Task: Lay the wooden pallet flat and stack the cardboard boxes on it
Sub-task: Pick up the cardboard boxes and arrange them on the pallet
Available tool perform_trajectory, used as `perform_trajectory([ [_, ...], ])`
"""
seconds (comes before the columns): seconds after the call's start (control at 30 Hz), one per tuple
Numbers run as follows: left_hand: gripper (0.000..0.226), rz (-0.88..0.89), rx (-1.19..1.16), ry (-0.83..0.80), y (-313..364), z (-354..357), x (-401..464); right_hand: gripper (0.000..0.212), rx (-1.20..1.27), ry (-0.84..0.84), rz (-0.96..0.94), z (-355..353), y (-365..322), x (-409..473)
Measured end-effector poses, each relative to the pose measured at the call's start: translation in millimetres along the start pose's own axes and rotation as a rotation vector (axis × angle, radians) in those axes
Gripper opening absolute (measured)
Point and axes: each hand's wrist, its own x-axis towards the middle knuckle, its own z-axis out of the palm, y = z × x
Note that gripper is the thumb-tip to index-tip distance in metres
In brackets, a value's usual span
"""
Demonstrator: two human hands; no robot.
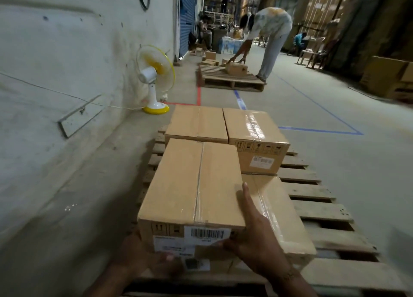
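The nearest cardboard box sits at the centre of view, raised on the near left part of the wooden pallet, which lies flat on the concrete floor. The left hand cups its lower near-left corner, thumb against the labelled front face, though I cannot tell how the fingers curl beneath. The right hand lies flat along the box's right edge, fingers straight, thumb on the barcode label. At 3 o'clock from it a lower taped box rests just beside. At 12 o'clock stand two more boxes side by side, the left one touching the right one. Out at 10 o'clock a yellow fan stands by the wall (cord trailing left). Far off at 12 o'clock another person bends over a box on a second pallet.
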Motion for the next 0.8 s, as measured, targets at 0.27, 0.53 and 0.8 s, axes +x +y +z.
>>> perform_trajectory([
  [0.27, 0.069, -0.05, 0.004, 0.056, -4, 6, 6, 0.155, 0.069, -0.004, 0.051, -2, 12, 7],
  [0.53, 0.084, -0.061, -0.044, 0.05, -13, 10, 12, 0.142, 0.142, 0.002, 0.048, 2, 28, 13],
  [0.8, 0.087, -0.037, -0.065, 0.043, -19, 9, 17, 0.128, 0.2, -0.018, 0.061, 5, 27, 17],
])
